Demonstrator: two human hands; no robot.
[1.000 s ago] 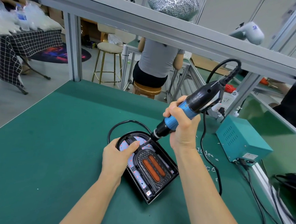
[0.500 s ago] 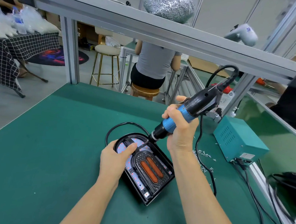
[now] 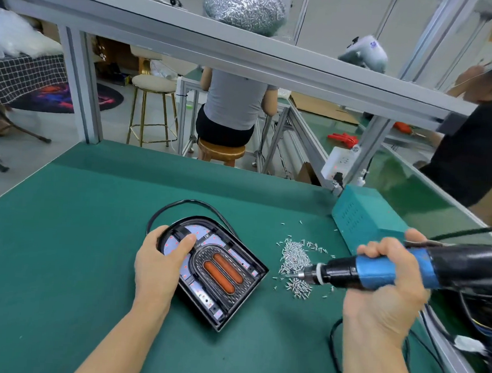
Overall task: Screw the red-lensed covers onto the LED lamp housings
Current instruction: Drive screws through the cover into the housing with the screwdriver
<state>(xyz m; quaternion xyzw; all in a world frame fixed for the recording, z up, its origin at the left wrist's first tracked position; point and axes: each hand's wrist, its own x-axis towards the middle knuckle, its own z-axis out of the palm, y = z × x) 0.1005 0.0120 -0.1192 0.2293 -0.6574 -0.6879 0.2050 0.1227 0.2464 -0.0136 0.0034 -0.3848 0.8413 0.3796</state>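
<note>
A black arch-shaped LED lamp housing (image 3: 241,290) lies flat on the green mat. Its inner cover with two red oval lenses (image 3: 223,273) sits in the middle. My left hand (image 3: 159,264) holds the housing's rounded left end, thumb pressed on the board inside. My right hand (image 3: 385,293) grips a blue and black electric screwdriver (image 3: 377,273) held level to the right of the housing. Its bit points left over a pile of small silver screws (image 3: 295,261).
A teal power box (image 3: 363,219) stands at the mat's right edge, with black cables (image 3: 432,327) beside it. The housing's black cord (image 3: 186,204) loops behind it. A metal frame rail (image 3: 218,49) crosses overhead. Two people sit beyond the bench.
My right hand has pulled the screwdriver off the housing's top and swung it right and down to the screw pile. My left hand stays on the housing.
</note>
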